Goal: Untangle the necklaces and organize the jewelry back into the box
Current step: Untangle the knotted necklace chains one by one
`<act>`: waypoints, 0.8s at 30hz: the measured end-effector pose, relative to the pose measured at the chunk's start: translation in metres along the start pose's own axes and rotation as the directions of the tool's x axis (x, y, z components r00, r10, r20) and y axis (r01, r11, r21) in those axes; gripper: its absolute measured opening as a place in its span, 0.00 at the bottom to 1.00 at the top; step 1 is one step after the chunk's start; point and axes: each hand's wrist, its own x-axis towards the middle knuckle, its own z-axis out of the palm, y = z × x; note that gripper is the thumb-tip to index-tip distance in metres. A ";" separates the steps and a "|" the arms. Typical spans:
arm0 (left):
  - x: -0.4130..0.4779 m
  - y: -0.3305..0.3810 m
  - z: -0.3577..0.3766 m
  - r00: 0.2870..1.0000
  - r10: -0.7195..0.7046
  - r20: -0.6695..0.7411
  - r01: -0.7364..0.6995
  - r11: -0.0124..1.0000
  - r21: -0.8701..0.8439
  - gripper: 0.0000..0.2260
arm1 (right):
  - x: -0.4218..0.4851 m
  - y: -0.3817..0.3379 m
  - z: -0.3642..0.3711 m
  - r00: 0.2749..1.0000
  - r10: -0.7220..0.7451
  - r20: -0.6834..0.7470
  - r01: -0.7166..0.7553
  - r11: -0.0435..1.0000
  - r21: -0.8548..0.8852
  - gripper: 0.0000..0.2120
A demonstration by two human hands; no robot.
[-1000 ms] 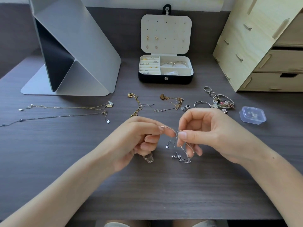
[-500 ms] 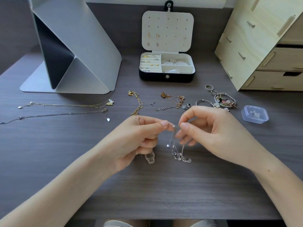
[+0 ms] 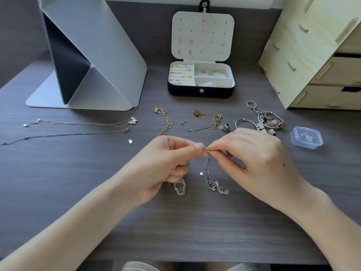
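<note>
Field note: I see the left hand (image 3: 166, 163) and right hand (image 3: 254, 159) meeting fingertip to fingertip over mid-desk (image 3: 78, 182). Each pinches the top of the tangled silver chain (image 3: 212, 180), I judge so the snarl hangs and loosens under its own weight (a clear bear-shaped pendant (image 3: 179, 186) shows below the left hand's curled lower fingers). Two straightened necklaces (image 3: 78, 124) lie at 9 o'clock, the open jewelry box (image 3: 185, 92) at 12 and a charm pile (image 3: 269, 121) at 2, so the free room is toward 6, up to the desk's near edge.

head-worn view, facing forward and down, close over desk (image 3: 58, 192)
</note>
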 end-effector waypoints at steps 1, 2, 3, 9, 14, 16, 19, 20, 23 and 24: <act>0.000 0.000 0.000 1.000 0.000 -0.003 0.000 1.000 0.002 0.09 | 0.000 0.000 0.000 1.000 -0.008 -0.005 0.008 1.000 -0.014 0.07; 0.000 0.000 0.000 1.000 0.001 -0.005 -0.001 1.000 0.002 0.09 | 0.000 0.000 0.001 1.000 -0.017 -0.012 0.017 0.999 -0.028 0.07; 0.000 0.000 0.000 1.000 0.003 -0.010 -0.003 1.000 0.001 0.10 | 0.000 0.000 0.001 0.999 -0.025 -0.019 0.024 0.999 -0.043 0.07; 0.000 0.000 0.003 0.995 0.039 -0.089 -0.033 0.998 0.062 0.11 | 0.001 -0.001 0.002 0.999 0.034 -0.007 -0.034 0.998 -0.048 0.08; -0.001 -0.002 0.009 0.952 0.211 -0.222 -0.136 0.941 0.309 0.12 | 0.002 -0.005 0.004 0.986 0.166 0.036 -0.168 0.982 0.085 0.06; -0.002 -0.003 0.009 0.919 0.320 -0.229 -0.209 0.890 0.406 0.10 | 0.001 -0.005 0.005 0.961 0.272 0.056 -0.278 0.948 0.153 0.06; -0.002 -0.003 0.006 0.868 0.432 -0.245 -0.277 0.830 0.484 0.08 | 0.001 -0.005 0.006 0.952 0.297 0.075 -0.304 0.947 0.106 0.07; -0.002 -0.003 0.005 0.861 0.441 -0.252 -0.281 0.827 0.487 0.08 | 0.001 -0.005 0.006 0.953 0.291 0.082 -0.299 0.949 0.103 0.07; 0.000 -0.004 0.002 0.871 0.397 -0.291 -0.247 0.864 0.438 0.07 | 0.002 -0.007 0.002 0.936 0.335 0.106 -0.351 0.908 0.228 0.06; 0.001 -0.004 0.001 0.877 0.368 -0.310 -0.230 0.887 0.401 0.07 | 0.002 -0.007 0.000 0.927 0.356 0.118 -0.375 0.884 0.279 0.06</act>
